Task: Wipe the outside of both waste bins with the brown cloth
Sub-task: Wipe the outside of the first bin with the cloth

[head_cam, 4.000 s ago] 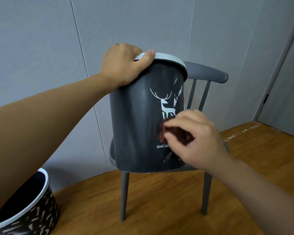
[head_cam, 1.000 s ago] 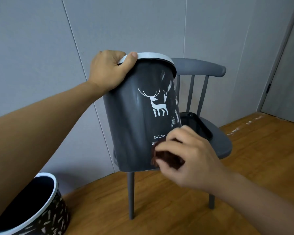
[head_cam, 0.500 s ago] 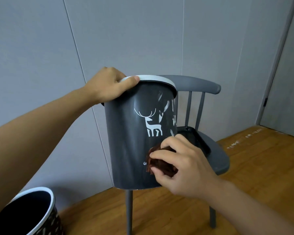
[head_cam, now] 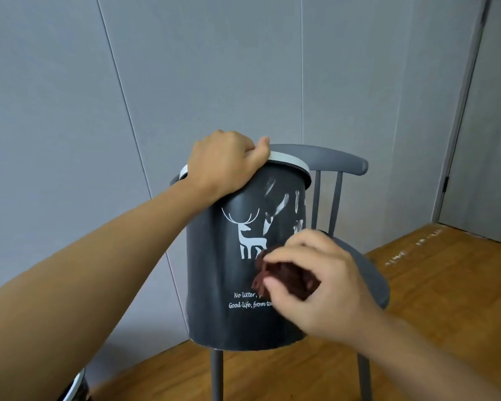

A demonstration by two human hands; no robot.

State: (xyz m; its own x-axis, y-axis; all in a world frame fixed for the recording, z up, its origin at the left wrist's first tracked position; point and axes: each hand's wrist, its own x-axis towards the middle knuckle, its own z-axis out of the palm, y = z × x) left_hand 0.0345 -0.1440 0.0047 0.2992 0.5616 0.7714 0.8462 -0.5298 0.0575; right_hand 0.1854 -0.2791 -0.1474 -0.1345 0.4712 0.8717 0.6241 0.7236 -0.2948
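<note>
The left hand grips the white rim of the grey bin, thumb over the top edge, and holds it up in front of the chair; whether its base touches the seat cannot be told. The right hand clutches the bunched brown cloth and presses it against the bin's front wall, just right of the white deer print and above the lettering. The job looks mid-way on this bin: the cloth is on the printed front face, and nothing shows whether the back and far sides are done. The second bin sits on the floor at the lower left edge, only a sliver of its white rim and patterned wall in view, with neither hand nor cloth near it. By this evidence, the rest of the grey bin's wall and possibly the whole second bin remain to wipe.
</note>
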